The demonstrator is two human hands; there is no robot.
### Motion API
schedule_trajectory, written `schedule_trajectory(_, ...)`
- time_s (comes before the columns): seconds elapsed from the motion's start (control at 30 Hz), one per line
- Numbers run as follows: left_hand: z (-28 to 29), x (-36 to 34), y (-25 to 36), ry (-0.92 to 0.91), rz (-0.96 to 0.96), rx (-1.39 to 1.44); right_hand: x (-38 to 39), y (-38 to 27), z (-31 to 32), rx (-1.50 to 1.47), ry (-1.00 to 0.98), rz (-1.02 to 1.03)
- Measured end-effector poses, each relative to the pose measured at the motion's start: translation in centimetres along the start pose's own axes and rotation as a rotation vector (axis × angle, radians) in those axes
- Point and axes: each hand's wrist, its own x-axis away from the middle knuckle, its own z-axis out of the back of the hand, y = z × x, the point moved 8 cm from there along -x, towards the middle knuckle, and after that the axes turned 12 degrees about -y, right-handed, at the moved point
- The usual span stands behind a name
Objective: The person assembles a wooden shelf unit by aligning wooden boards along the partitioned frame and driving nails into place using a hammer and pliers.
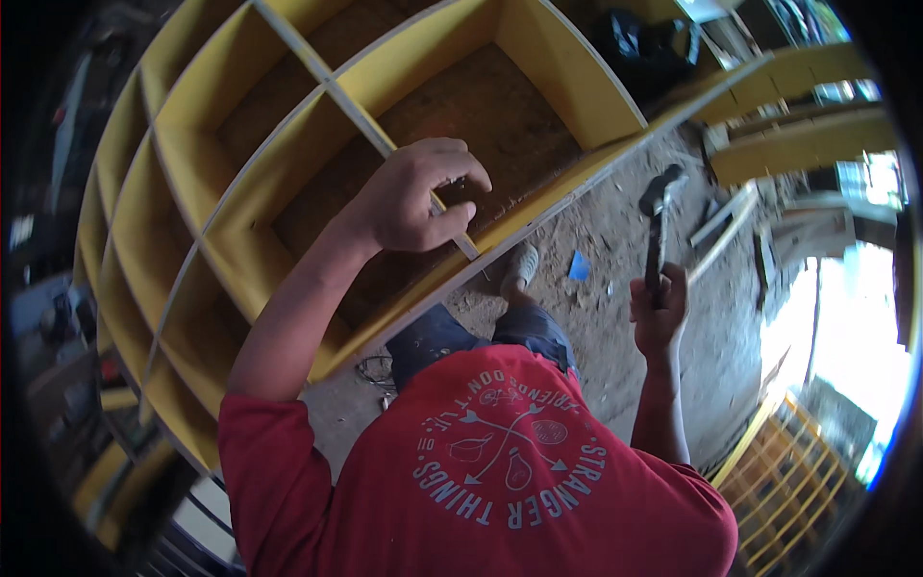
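Note:
A large yellow wooden shelf unit [567, 72], split into several square compartments, stands in front of me and to my left. Over the near end of one divider [463, 242] hangs my left hand [418, 197]. Its fingers are bent, with a gap between thumb and forefinger, and the divider's pale edge shows in that gap. I cannot tell how firmly the hand touches the wood. On the right, my right hand [661, 313] is wrapped round the dark handle of a hammer [658, 226]. The hammer stands upright, head up, apart from the shelf.
Dirt and debris cover the floor, with a blue scrap [579, 265] near my foot [520, 269]. Wooden strips [728, 231] lie farther right. A yellow lattice frame [784, 481] is at the lower right. A black plastic bag [639, 48] sits beyond the shelf.

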Motion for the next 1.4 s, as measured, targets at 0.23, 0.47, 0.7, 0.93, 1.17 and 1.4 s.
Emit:
schedule_trajectory(0.23, -0.2, 5.6, 6.7, 0.544, 0.475, 0.031, -3.2, -3.7, -0.1, 0.382, -0.704, 0.255)
schedule_trajectory(0.47, -7.9, 9.8, 10.5, 1.2, -0.149, 1.364, -3.6, -3.6, 0.1, 0.424, -0.86, 0.423)
schedule_trajectory(0.7, -15.1, 5.6, 10.3, 1.529, -0.325, 1.958, -3.7, -6.8, -2.7, 0.268, -0.902, 0.223)
schedule_trajectory(0.93, -13.5, 0.1, 9.2, 1.413, 0.075, 1.837, -2.6, -11.0, -9.6, -0.124, -0.778, 0.394)
schedule_trajectory(1.17, -7.2, -1.3, 6.4, 1.243, -0.046, 1.781, -4.8, -13.9, -12.4, -0.112, -0.579, 0.27)
schedule_trajectory(1.4, -3.6, -5.6, 5.6, 1.1, -0.025, 1.814, -8.7, -13.5, -6.4, -0.105, -0.295, 0.299)
